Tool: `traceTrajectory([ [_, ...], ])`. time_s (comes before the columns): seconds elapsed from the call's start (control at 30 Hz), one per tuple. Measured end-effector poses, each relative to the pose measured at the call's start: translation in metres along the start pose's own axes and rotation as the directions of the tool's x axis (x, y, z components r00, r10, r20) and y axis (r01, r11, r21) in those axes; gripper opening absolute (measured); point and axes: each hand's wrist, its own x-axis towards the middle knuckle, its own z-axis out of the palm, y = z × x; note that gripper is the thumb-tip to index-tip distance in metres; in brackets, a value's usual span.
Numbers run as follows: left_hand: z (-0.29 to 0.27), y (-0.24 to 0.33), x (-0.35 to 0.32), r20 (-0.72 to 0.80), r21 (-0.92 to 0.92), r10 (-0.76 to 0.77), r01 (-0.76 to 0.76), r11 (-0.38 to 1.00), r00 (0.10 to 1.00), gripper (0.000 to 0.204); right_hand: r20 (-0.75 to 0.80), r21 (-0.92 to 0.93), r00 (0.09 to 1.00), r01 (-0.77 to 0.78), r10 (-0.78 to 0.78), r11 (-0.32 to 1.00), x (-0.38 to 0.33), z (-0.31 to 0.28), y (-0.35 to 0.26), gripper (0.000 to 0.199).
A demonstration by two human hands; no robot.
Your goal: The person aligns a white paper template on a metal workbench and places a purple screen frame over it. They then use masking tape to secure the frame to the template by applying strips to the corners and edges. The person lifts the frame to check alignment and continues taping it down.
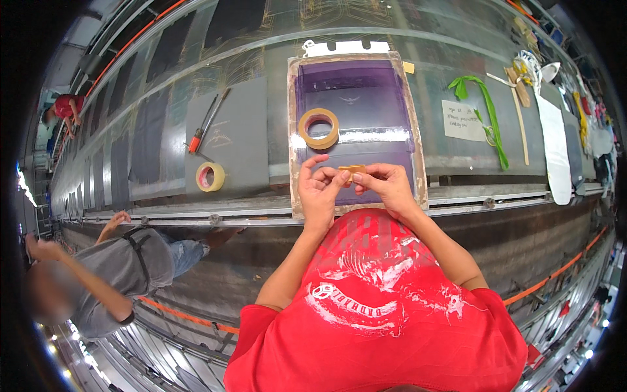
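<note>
Between my two hands is a short piece of tan tape (pixel 353 169), held over the near end of a screen-printing frame (pixel 292 137) with purple mesh. My left hand (pixel 321 195) pinches one end between thumb and index finger, its other fingers partly spread. My right hand (pixel 389 185) pinches the opposite end, fingers curled. A roll of tan tape (pixel 319 144) lies flat on the mesh just beyond my left hand. White clips or hinges (pixel 346 47) line the frame's far edge.
Left of the frame, a grey panel (pixel 245 130) carries a paler tape roll (pixel 210 187) and an orange-handled tool (pixel 195 141). Rightward lie a handwritten paper (pixel 462 121), a green strip (pixel 491 104) and white cloth (pixel 554 144). A person in grey (pixel 124 271) stands left; another (pixel 68 106) is farther off.
</note>
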Motion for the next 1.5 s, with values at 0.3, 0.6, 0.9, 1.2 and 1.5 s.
traceTrajectory([
  [0.3,-0.031,0.024,0.009,0.276,-0.113,-0.446,0.490,0.864,0.851,0.069,0.393,0.090,0.917,0.044,-0.076,0.995,-0.006,-0.012,-0.007,0.076],
  [0.6,-0.031,0.041,0.006,0.355,-0.251,-0.477,0.574,0.779,0.804,0.074,0.394,-0.202,0.899,0.288,-0.192,0.936,-0.004,-0.006,-0.030,0.018],
  [0.9,-0.007,0.070,-0.012,0.363,0.409,0.438,-0.563,0.718,0.822,0.023,0.272,-0.294,0.797,0.602,-0.538,0.743,-0.012,0.006,-0.049,0.029],
  [1.2,-0.007,0.075,-0.009,0.405,0.375,0.378,-0.529,0.762,0.832,0.019,0.293,-0.242,0.776,0.625,-0.559,0.742,-0.018,0.006,-0.058,0.022],
  [1.5,-0.025,0.035,-0.011,0.266,0.249,0.352,-0.416,0.874,0.898,0.014,0.231,-0.103,0.919,0.351,-0.320,0.931,0.007,0.001,-0.023,0.013],
])
